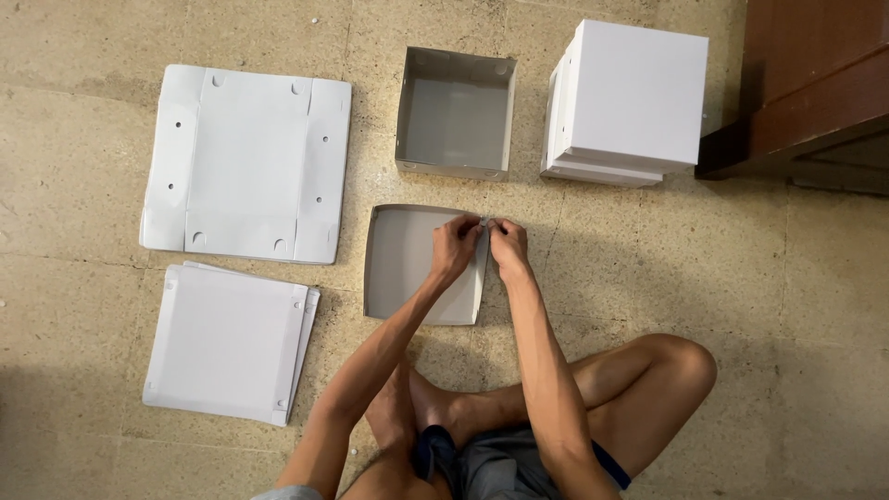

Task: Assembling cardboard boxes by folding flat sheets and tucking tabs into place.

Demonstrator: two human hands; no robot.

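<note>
Both arms reach forward from a cross-legged seat on the floor. Left hand [454,248] and right hand [507,248] meet, fingers pinched on the far right corner of a shallow grey cardboard tray [400,264] lying just ahead of the knees; the tray holds nothing. Beyond it, a deeper open box [454,111], likewise hollow. Right of that, a stack of closed white boxes [625,97]. At left, flat sheets [245,162].

Probably a home floor used for handwork: speckled beige stone tiles [796,278], dark wooden furniture [815,83] at the edge, white cardboard box parts [245,162] laid about bare crossed legs [639,380].
</note>
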